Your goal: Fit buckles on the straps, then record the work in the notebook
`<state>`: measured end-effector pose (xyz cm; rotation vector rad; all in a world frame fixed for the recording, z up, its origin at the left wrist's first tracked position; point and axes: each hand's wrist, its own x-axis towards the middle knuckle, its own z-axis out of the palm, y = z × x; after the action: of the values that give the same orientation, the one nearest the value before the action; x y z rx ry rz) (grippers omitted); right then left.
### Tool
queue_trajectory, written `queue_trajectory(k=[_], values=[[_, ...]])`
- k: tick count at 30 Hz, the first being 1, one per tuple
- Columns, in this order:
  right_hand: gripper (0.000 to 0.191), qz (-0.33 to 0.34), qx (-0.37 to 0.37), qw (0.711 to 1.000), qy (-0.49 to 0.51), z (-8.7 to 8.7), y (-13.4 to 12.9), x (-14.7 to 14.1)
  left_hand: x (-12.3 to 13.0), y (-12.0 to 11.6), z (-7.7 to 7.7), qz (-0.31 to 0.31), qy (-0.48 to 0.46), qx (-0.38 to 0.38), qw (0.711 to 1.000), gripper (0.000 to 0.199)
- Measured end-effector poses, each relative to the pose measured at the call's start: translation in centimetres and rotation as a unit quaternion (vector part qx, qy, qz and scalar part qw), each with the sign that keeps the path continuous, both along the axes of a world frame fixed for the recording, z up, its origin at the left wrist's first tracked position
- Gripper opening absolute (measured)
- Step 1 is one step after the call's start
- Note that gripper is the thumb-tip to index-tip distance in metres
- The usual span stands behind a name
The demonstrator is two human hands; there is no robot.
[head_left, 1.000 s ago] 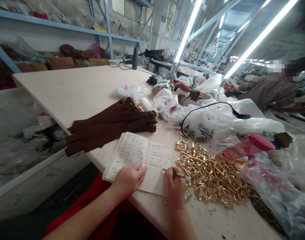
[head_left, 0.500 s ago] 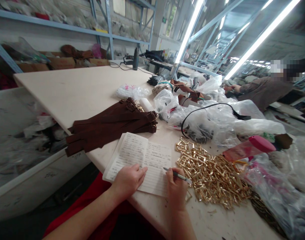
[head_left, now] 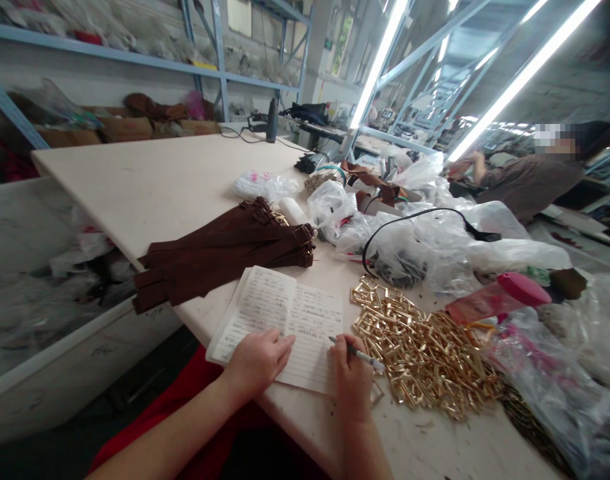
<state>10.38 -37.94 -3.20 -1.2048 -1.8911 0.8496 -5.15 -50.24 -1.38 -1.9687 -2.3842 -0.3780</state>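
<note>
An open notebook [head_left: 315,373] with handwritten lines on both pages lies at the table's near edge. My left hand [head_left: 257,360] rests on its lower middle, fingers curled in and pressed together, with no object visible in them. A pen [head_left: 363,355] is pinched in my right hand [head_left: 353,377], at the right page's edge. The pen's tip is over that page, near the last written line. Just right of this hand spreads a heap of gold-coloured metal rectangular rings [head_left: 425,353]. Beyond the notebook lies a bundle of dark brown straps [head_left: 225,250] with metal pieces at one end.
Clear plastic bags [head_left: 435,247] crowd the table's right side, with a black strap [head_left: 415,215] over them. A pink-lidded bottle [head_left: 499,298] lies there. A dark upright bottle [head_left: 272,120] stands at the far edge. White bins [head_left: 85,347] are at left. A co-worker [head_left: 535,173] is at far right.
The pen has shifted very slightly to the right with my right hand. My left hand and the notebook stay in place. The co-worker's hand at far right has risen.
</note>
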Motion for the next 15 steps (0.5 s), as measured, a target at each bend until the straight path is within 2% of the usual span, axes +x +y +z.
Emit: queue_trajectory(k=[3, 15], values=[[0.027, -0.010, 0.013, 0.999, -0.034, 0.10, 0.14, 0.06, 0.03, 0.04, 0.03, 0.002, 0.001, -0.001, 1.000, 0.031], [0.033, 0.009, 0.013, 0.998, -0.064, 0.22, 0.21, 0.06, 0.04, 0.16, 0.29, -0.003, 0.000, 0.006, 1.000, 0.031]])
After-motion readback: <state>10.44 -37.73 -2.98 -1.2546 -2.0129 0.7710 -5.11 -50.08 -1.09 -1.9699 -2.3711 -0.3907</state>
